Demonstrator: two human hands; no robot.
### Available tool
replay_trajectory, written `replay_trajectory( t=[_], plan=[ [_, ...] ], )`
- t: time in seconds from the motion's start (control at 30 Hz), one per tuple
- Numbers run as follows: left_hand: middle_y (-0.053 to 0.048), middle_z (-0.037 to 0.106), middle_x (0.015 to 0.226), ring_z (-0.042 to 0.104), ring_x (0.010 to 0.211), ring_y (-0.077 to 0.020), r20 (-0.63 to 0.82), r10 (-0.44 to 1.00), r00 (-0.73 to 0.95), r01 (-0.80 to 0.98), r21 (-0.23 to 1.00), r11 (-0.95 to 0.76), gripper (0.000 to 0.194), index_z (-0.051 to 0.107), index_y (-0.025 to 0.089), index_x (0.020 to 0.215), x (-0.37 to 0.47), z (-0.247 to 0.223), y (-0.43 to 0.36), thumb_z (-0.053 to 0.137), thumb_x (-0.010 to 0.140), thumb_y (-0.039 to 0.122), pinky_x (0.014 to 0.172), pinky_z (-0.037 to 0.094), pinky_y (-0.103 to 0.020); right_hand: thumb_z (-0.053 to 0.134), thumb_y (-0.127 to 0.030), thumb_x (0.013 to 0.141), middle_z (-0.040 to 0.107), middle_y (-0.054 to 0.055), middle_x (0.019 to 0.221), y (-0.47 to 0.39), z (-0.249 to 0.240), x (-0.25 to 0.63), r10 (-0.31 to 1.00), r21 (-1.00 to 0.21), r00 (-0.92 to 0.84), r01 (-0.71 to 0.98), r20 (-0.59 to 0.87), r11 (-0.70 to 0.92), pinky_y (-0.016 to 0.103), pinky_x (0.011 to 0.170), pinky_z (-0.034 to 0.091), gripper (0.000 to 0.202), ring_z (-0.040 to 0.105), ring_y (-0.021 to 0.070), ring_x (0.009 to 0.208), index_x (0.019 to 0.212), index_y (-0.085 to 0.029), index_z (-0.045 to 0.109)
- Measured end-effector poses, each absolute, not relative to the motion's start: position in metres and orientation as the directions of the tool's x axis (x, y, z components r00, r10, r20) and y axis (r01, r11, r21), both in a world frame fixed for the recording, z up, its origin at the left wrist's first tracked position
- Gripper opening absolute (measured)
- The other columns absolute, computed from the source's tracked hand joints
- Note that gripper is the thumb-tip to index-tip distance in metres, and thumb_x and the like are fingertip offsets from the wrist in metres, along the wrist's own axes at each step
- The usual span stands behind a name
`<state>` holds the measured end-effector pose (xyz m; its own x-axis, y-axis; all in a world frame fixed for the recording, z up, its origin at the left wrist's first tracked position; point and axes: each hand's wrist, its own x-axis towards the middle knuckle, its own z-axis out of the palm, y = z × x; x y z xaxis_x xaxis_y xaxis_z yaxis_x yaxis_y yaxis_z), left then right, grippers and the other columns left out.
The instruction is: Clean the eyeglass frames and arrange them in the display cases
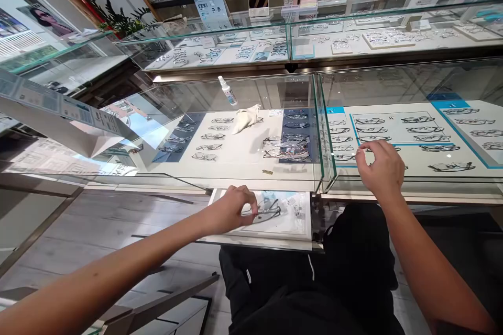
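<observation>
My left hand point(236, 210) pinches a pair of eyeglasses point(272, 212) with dark thin frames between thumb and fingers. The eyeglasses hang above a pulled-out white drawer point(291, 234), in which clear plastic packets point(301, 208) lie. Over the glass top of the right showcase point(404, 183) is my right hand point(382, 170), its fingers bent and the thumb apart from them. No object shows in it; whether it touches the glass I cannot tell. Below it, rows of eyeglasses point(430, 130) lie inside the showcase.
A white spray bottle point(228, 90) and a crumpled cream cloth point(247, 118) are on the left showcase's glass. Another pair of eyeglasses point(286, 153) and a small gold-coloured piece point(268, 171) are nearer me. A folded display card point(58, 110) stands left; more showcases point(236, 63) line the back.
</observation>
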<state>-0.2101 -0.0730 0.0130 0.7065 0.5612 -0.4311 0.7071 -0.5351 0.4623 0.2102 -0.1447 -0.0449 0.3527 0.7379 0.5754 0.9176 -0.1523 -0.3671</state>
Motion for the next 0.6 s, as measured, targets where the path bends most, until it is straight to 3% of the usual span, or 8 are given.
replay_trajectory(
  t=[0.13, 0.3, 0.43, 0.6],
  plan=[
    [-0.004, 0.082, 0.107, 0.067, 0.117, -0.0304, -0.376, 0.501, 0.780, 0.625, 0.511, -0.590, 0.010, 0.076, 0.032, 0.092, -0.196, 0.090, -0.083, 0.067, 0.091, 0.035, 0.110, 0.045, -0.043, 0.061, -0.043, 0.099, 0.071, 0.016, 0.119, -0.142, -0.042, 0.213, 0.773, -0.325, 0.328, 0.931, 0.544, -0.166, 0.050, 0.090, 0.046, 0.034, 0.063, 0.0375, 0.110, 0.124, -0.020, 0.069],
    [-0.002, 0.078, 0.102, 0.065, 0.118, -0.0328, -0.210, 0.572, 0.793, 0.606, 0.361, -0.709, 0.018, 0.078, 0.030, 0.090, -0.156, 0.158, -0.046, 0.067, 0.092, 0.044, 0.118, 0.037, -0.048, 0.064, -0.047, 0.096, 0.069, 0.012, 0.113, -0.139, -0.038, 0.216, 0.810, -0.432, 0.361, 0.889, 0.462, -0.150, 0.046, 0.086, 0.047, 0.038, 0.064, 0.0318, 0.099, 0.125, -0.022, 0.065],
    [-0.003, 0.074, 0.093, 0.063, 0.116, -0.0337, -0.091, 0.545, 0.834, 0.550, 0.228, -0.803, 0.019, 0.076, 0.024, 0.088, -0.110, 0.151, 0.006, 0.068, 0.091, 0.041, 0.117, 0.032, -0.053, 0.069, -0.048, 0.093, 0.072, 0.006, 0.108, -0.140, -0.033, 0.219, 0.774, -0.631, 0.478, 0.764, 0.416, -0.133, 0.039, 0.077, 0.046, 0.038, 0.066, 0.0249, 0.089, 0.122, -0.024, 0.065],
    [-0.007, 0.078, 0.092, 0.062, 0.111, -0.0333, -0.022, 0.521, 0.853, 0.517, 0.166, -0.839, 0.014, 0.076, 0.020, 0.084, -0.059, 0.101, 0.069, 0.067, 0.083, 0.030, 0.110, 0.033, -0.053, 0.072, -0.048, 0.090, 0.076, 0.004, 0.100, -0.140, -0.030, 0.226, 0.740, -0.761, 0.574, 0.635, 0.349, -0.133, 0.040, 0.084, 0.049, 0.035, 0.071, 0.0245, 0.090, 0.115, -0.024, 0.067]
  ],
)
